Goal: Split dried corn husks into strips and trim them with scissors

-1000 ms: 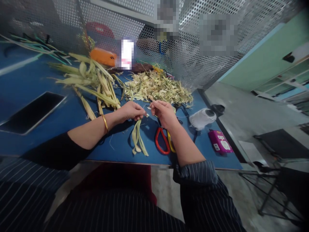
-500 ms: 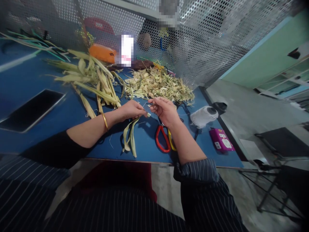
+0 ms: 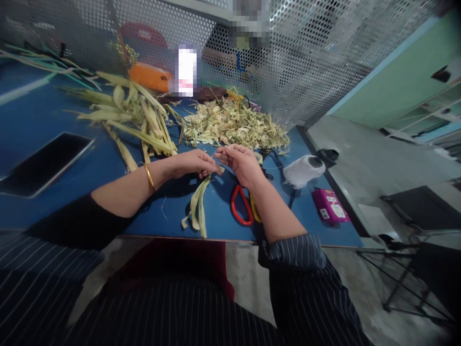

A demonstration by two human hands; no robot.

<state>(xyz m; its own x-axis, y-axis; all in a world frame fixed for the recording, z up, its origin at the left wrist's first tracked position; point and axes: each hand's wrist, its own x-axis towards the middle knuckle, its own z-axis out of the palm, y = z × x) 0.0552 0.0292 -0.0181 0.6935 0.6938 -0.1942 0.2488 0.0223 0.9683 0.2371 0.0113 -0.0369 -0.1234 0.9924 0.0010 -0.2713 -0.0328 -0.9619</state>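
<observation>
Both hands meet over the blue counter (image 3: 72,178): left hand (image 3: 190,165) fingers pinched shut on the top of a small leaf bundle (image 3: 197,206) (it trails toward the counter edge), right hand (image 3: 240,162) fingers curled together just beside it. Red-handled scissors (image 3: 242,207) lie under the right wrist.

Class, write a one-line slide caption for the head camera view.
Left hand pinches a bundle of pale leaf strips; right hand beside it, above red-handled scissors.
</observation>
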